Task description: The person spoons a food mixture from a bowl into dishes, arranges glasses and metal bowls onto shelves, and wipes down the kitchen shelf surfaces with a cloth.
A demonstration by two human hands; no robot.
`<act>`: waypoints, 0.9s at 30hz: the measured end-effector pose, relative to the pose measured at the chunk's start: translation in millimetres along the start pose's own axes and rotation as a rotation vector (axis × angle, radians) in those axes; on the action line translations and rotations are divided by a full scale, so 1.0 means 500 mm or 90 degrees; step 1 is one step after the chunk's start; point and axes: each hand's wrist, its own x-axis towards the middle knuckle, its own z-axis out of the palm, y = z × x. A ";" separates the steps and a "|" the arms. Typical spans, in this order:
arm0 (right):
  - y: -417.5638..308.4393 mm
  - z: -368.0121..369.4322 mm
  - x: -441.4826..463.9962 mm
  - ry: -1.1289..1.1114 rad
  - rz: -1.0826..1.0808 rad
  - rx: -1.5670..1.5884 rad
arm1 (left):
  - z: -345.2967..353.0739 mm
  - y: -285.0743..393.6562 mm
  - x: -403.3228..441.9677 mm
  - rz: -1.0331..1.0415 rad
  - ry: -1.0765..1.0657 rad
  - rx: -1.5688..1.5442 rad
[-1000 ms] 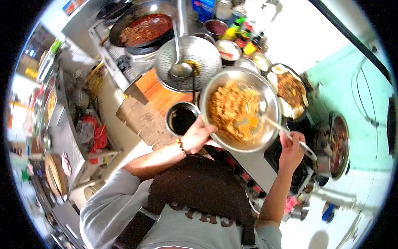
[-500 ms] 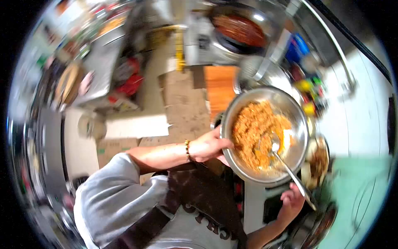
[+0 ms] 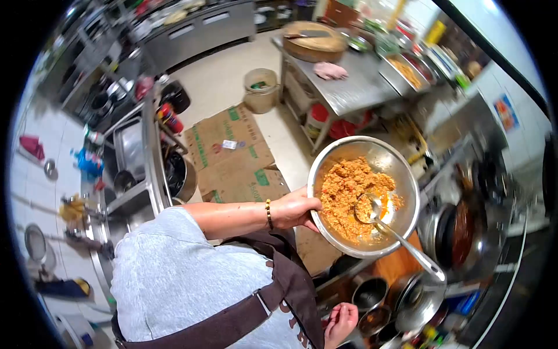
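My left hand (image 3: 295, 209), with a beaded bracelet at the wrist, grips the near-left rim of a steel mixing bowl (image 3: 409, 220). The bowl is tipped toward me, and orange-brown minced filling (image 3: 351, 195) with some oily liquid lies inside it. A metal serving spoon (image 3: 410, 249) rests in the filling, its handle leaning over the lower-right rim with no hand on it. Below the bowl, close to my body, my right hand (image 3: 342, 321) hangs with its fingers curled in and nothing seen in them.
A steel worktable (image 3: 363, 90) bears a round chopping board (image 3: 314, 42) with a knife, and raw meat (image 3: 330, 71). Flattened cardboard (image 3: 232, 154) covers the floor near a bucket (image 3: 260, 90). Sinks (image 3: 131, 148) line the left. Pots (image 3: 370, 292) and a wok of dark red sauce (image 3: 463, 232) stand right.
My view has swung left, away from the stove toward the worktable and floor, and the bowl has come along in my left hand. My right hand has dropped away from the spoon handle.
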 end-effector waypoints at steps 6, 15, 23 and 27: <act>-0.054 -0.163 0.110 -0.049 0.139 -0.112 | 0.045 -0.099 0.013 0.166 0.143 -0.115; 0.013 -0.304 0.486 -0.348 0.076 -0.194 | 0.100 -0.184 0.043 0.447 0.352 -0.063; 0.181 -0.106 0.850 -0.609 0.062 -0.368 | -0.088 -0.181 0.123 0.639 0.492 -0.031; 0.307 0.019 1.020 -0.725 -0.021 -0.402 | -0.234 -0.184 0.176 0.751 0.520 -0.036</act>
